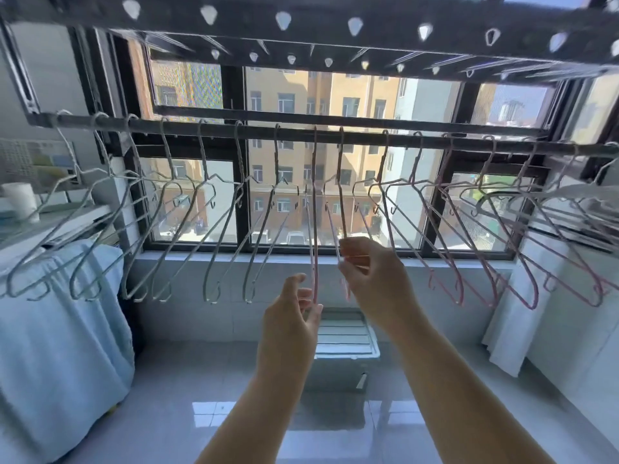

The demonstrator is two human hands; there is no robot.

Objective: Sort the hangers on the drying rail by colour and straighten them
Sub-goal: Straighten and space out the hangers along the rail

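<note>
A dark drying rail (361, 137) runs across the window with several wire hangers on it. Pale blue-grey hangers (187, 229) fill the left half, pink hangers (469, 242) the right half. Two pink hangers hang edge-on in the middle. My left hand (291, 316) pinches the lower end of the left one (314, 229) between thumb and fingertips. My right hand (371, 272) grips the lower part of the right one (341, 202), fingers curled round its wire.
A second rack with clip holes (351, 26) hangs overhead. A blue-covered appliance (60, 329) stands at the left, with a shelf and a paper roll (21, 200) above it. A white plastic box (345, 343) sits on the tiled floor below the window. A white covered object (536, 296) stands right.
</note>
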